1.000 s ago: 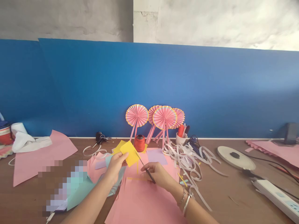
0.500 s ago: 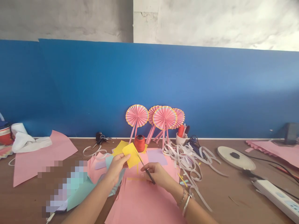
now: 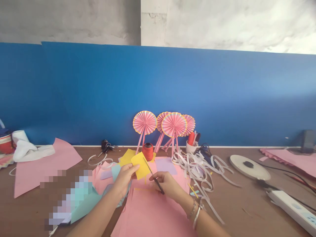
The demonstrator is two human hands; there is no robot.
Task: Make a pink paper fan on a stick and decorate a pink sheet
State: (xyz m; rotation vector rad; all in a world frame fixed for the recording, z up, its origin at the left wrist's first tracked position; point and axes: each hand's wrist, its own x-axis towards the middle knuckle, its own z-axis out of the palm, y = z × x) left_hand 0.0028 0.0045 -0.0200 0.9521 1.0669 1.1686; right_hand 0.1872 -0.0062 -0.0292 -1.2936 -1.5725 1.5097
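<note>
My left hand (image 3: 125, 177) pinches a piece of yellow paper (image 3: 140, 167) by its left edge, holding it above the pink sheets. In my right hand (image 3: 168, 184) is a pair of dark-handled scissors (image 3: 158, 185), its blades lying along the right side of the yellow paper. Whether the blades are parted I cannot tell. Below both hands spreads a stack of pink paper (image 3: 153, 214). A red thread spool (image 3: 147, 151) stands just behind the yellow paper. More yellow paper (image 3: 127, 156) and a lilac piece (image 3: 166, 165) lie close by.
Pink pleated paper fans (image 3: 145, 122) lean at the blue partition (image 3: 98, 92). Tangled white strips (image 3: 197, 168) lie to the right, beside a cup of pens (image 3: 191, 146). Farther right are a round cream disc (image 3: 249, 168) and a power strip (image 3: 293, 210). Keys (image 3: 108, 145) sit at the back left.
The yellow paper and my left hand have shifted slightly to the right, toward the scissors. My right hand stays nearly in place.
</note>
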